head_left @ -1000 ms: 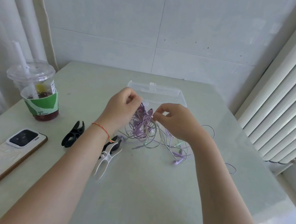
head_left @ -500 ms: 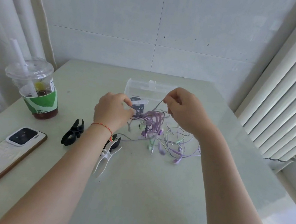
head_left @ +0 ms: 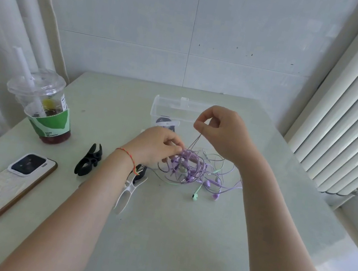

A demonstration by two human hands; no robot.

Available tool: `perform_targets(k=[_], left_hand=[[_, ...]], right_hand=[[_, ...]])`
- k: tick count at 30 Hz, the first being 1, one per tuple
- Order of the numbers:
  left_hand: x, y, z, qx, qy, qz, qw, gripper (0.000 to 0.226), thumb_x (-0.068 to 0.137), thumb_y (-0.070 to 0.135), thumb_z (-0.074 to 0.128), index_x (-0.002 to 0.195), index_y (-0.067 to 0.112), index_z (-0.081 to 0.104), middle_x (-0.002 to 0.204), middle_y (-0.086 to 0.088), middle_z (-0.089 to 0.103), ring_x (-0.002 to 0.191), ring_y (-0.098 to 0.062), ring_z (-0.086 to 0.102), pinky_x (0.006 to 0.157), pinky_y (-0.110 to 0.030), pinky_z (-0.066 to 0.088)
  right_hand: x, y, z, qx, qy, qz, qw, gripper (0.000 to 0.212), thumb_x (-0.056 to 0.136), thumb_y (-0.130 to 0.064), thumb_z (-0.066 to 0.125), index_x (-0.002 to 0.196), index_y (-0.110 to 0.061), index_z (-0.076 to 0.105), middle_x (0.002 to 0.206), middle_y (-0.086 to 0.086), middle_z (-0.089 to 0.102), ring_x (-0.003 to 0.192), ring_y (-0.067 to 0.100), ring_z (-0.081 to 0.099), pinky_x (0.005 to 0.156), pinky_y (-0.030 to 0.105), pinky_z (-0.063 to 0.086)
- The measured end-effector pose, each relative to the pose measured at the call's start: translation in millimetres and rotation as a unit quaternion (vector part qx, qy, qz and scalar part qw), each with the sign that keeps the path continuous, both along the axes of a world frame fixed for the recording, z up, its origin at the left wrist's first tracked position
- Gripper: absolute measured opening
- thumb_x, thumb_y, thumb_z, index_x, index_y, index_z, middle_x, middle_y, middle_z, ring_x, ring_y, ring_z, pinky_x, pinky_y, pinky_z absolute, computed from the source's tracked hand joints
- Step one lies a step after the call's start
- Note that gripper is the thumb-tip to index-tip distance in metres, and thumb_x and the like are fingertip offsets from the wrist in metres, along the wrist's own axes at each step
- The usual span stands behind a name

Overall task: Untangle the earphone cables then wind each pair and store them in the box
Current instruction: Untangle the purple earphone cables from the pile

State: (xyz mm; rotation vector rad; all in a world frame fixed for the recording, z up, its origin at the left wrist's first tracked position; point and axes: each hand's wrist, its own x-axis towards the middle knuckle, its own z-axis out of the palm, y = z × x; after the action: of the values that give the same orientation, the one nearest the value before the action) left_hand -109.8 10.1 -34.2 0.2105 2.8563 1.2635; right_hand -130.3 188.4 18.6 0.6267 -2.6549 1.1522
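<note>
Two hands on the tangle, one strand raised

Earphone cables [head_left: 191,167] lie knotted mid-frame on the bench [head_left: 157,237], just below the clear box [head_left: 168,108]. Left hand [head_left: 155,148] pinches the knot's left edge, holding it low. Right hand [head_left: 223,133], up and right of it, pinches a strand stretched taut, running steeply down-left into the tangle. Unpicking barely begun, I judge.

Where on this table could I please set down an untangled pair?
Bare table lies near the front edge between the forearms, and behind the cup. It is crowded around the cable tangle, clips and phone.
</note>
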Motion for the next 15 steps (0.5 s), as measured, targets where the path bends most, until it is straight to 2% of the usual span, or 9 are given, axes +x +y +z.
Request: perform_targets(k=[3, 5, 7, 9, 12, 15], left_hand=[[-0.8, -5.6, -1.0, -0.024, -0.008, 0.003, 1.000, 0.011, 0.089, 0.028, 0.068, 0.097, 0.022, 0.074, 0.074, -0.003, 0.061, 0.064, -0.013, 0.054, 0.072, -0.032, 0.050], [-0.7, -7.6, -1.9, -0.022, -0.028, -0.011, 0.999, 0.017, 0.085, 0.033, 0.072, 0.098, 0.023, 0.075, 0.069, -0.001, 0.052, 0.064, -0.013, 0.048, 0.072, -0.035, 0.050], [1.2, -7.7, 0.1, -0.015, -0.029, -0.012, 0.999, 0.017, 0.084, 0.037, 0.073, 0.095, 0.025, 0.076, 0.059, 0.007, 0.048, 0.057, -0.012, 0.044, 0.065, -0.030, 0.048], [1.5, -8.4, 1.0, -0.026, -0.042, 0.002, 0.999, 0.021, 0.085, 0.045, 0.068, 0.091, 0.025, 0.074, 0.063, 0.007, 0.055, 0.050, -0.010, 0.043, 0.057, -0.023, 0.041], [1.5, -10.3, 3.1, -0.076, -0.046, 0.031, 0.996, 0.035, 0.091, 0.050, 0.058, 0.081, 0.019, 0.071, 0.055, 0.001, 0.044, 0.044, -0.013, 0.037, 0.050, -0.025, 0.031], [-0.3, -12.6, 3.7, -0.109, 0.005, 0.075, 0.991, 0.041, 0.098, 0.042, 0.051, 0.078, 0.012, 0.071, 0.052, -0.001, 0.046, 0.047, -0.015, 0.039, 0.051, -0.030, 0.032]], right_hand=[[0.7, 4.0, 0.0, 0.050, -0.022, 0.005, 0.999, 0.004, 0.083, -0.026, 0.069, 0.080, -0.024, 0.069, 0.051, -0.010, 0.041, 0.044, 0.004, 0.042, 0.047, 0.016, 0.031], [-0.4, 4.5, -0.9, 0.064, -0.014, -0.007, 0.998, 0.005, 0.084, -0.024, 0.068, 0.080, -0.026, 0.070, 0.053, -0.010, 0.041, 0.047, 0.003, 0.041, 0.050, 0.017, 0.030], [-2.2, 5.3, -1.3, 0.049, 0.011, -0.033, 0.998, 0.008, 0.086, -0.020, 0.065, 0.084, -0.024, 0.072, 0.056, -0.011, 0.040, 0.053, 0.004, 0.039, 0.054, 0.021, 0.030], [-3.5, 7.0, 0.2, 0.020, 0.033, -0.058, 0.998, 0.011, 0.088, -0.017, 0.063, 0.086, -0.022, 0.072, 0.057, -0.011, 0.039, 0.055, 0.004, 0.039, 0.054, 0.019, 0.031], [-3.4, 10.1, 3.2, 0.003, 0.050, -0.073, 0.996, 0.010, 0.088, -0.020, 0.063, 0.085, -0.023, 0.071, 0.057, -0.011, 0.040, 0.055, 0.004, 0.039, 0.055, 0.019, 0.030], [0.0, 13.4, 6.3, 0.075, 0.001, -0.050, 0.996, 0.010, 0.086, -0.033, 0.068, 0.081, -0.024, 0.070, 0.057, -0.012, 0.043, 0.054, 0.001, 0.043, 0.053, 0.021, 0.031]])
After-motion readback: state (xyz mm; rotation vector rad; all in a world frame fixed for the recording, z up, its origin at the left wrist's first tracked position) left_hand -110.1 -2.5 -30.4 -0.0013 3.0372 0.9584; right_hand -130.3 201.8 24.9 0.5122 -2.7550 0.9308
